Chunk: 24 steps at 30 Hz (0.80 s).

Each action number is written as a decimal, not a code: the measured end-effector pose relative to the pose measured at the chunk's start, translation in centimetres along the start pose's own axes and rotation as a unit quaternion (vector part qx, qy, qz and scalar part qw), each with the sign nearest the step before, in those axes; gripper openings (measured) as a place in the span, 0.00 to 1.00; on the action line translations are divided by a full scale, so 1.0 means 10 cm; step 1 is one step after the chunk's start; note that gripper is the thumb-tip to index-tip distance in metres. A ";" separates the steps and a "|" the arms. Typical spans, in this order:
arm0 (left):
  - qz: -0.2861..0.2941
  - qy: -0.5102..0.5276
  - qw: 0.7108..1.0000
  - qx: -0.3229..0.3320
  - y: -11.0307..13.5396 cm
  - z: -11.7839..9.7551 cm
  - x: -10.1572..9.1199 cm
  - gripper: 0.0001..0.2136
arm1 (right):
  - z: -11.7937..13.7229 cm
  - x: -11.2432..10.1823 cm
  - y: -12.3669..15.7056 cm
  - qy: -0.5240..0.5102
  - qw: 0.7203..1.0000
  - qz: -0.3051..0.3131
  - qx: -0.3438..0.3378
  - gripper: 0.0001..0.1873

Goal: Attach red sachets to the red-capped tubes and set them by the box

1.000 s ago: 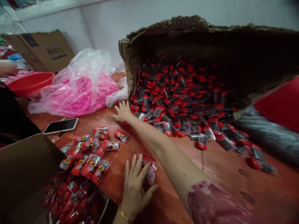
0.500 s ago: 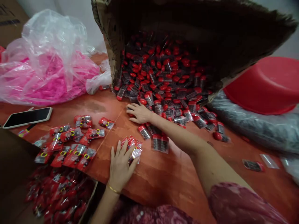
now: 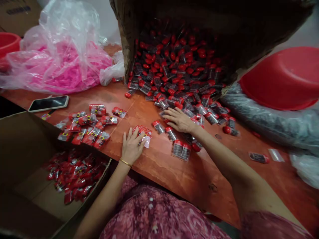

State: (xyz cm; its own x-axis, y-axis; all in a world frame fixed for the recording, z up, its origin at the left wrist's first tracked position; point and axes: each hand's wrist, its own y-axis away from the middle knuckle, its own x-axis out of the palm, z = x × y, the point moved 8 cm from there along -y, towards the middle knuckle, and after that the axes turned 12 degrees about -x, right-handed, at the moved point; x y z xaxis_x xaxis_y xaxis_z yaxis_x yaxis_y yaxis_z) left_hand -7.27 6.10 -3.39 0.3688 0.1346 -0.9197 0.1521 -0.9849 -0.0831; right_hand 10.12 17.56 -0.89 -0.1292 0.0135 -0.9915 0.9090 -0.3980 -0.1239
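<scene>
My left hand (image 3: 132, 146) lies with fingers spread on a small stack of red printed cards (image 3: 145, 133) on the table. My right hand (image 3: 179, 120) reaches over small clear containers with red caps (image 3: 170, 133), fingers stretched and resting on or just above them; contact under the palm is hidden. Closer to me, two such containers stand side by side in a clear sleeve (image 3: 181, 150). Behind the right hand, a big heap of these containers (image 3: 171, 76) spills from a cardboard box (image 3: 128, 43) tipped on its side. Left of the cards lie several red printed packets (image 3: 92, 124).
An open carton (image 3: 27, 199) below the table edge holds many red packets (image 3: 74, 172). A phone (image 3: 48, 103) and a plastic bag of pink pieces (image 3: 67, 63) are at left. At right, a red basin (image 3: 284, 79) rests on a dark-filled bag (image 3: 274, 119).
My right hand has drawn back from the left front of the heap, rightward and closer to me, among loose containers. My left hand stays on the cards. The camera view has shifted.
</scene>
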 end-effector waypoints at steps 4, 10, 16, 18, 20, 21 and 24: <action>0.007 0.012 1.000 -0.007 0.01 0.01 -0.01 0.17 | 0.53 -0.04 0.36 0.009 0.997 -0.045 0.056 0.24; -0.023 0.003 1.000 -0.021 -0.01 0.00 -0.05 0.16 | 0.81 0.18 0.69 0.042 0.996 -0.024 0.077 0.18; -0.034 -0.022 0.997 -0.064 -0.10 -0.02 -0.10 0.12 | 0.62 0.00 0.71 0.045 0.990 -0.092 0.094 0.16; -0.032 -0.015 0.997 -0.074 -0.11 -0.02 -0.09 0.12 | 0.70 -0.08 0.68 0.025 0.985 -0.137 0.099 0.15; -0.035 -0.002 0.996 -0.078 -0.12 -0.01 -0.08 0.12 | 0.83 -0.14 0.64 -0.002 0.978 -0.184 0.100 0.13; -0.040 0.006 0.996 -0.079 -0.11 -0.01 -0.08 0.11 | 0.90 -0.16 0.61 -0.017 0.974 -0.205 0.096 0.12; -0.065 0.034 0.994 -0.079 -0.12 0.01 -0.07 0.09 | 1.08 -0.19 0.49 -0.072 0.962 -0.252 0.071 0.10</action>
State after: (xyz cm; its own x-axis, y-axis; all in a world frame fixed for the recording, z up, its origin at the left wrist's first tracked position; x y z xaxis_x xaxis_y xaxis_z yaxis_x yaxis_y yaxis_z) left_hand -7.84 7.18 -2.67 0.3979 0.2716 -0.8763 0.3422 -0.9302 -0.1329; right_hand 10.52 5.66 0.81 -0.6024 0.1135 -0.7901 0.6548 -0.4959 -0.5704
